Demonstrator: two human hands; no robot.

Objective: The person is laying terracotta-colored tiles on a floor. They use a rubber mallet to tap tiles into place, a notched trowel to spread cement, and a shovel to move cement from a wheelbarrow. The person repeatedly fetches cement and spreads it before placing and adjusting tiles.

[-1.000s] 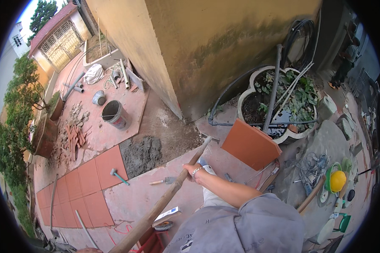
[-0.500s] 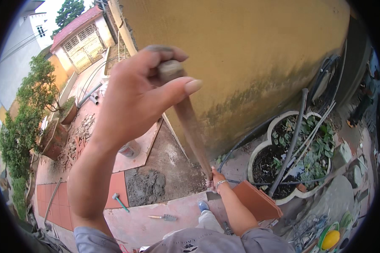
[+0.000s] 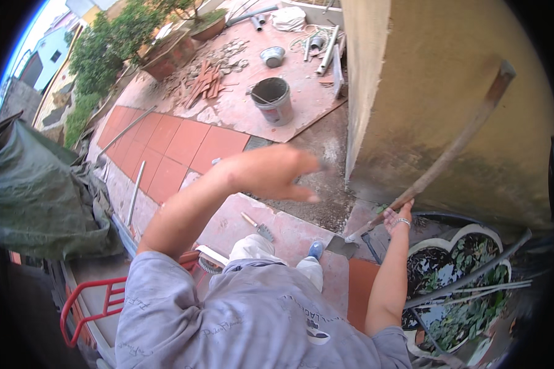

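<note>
The pole (image 3: 460,142) has swung, slanting up rightward from an apparent blade (image 3: 341,247).

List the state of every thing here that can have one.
Left hand, open, motion-blurred
Right hand, gripping the wooden handle
Wooden handle, slanted, upper end raised
Bucket, upright, uncovered
Trowel, lying down, unheld
Red tiles, laid in rows
Green tarp, draped, creased

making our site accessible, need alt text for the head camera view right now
A person's right hand holds a long wooden handle slanting up before a yellow wall; the left hand, blurred and empty, is stretched out. Red floor tiles and a bucket are beyond.
</note>
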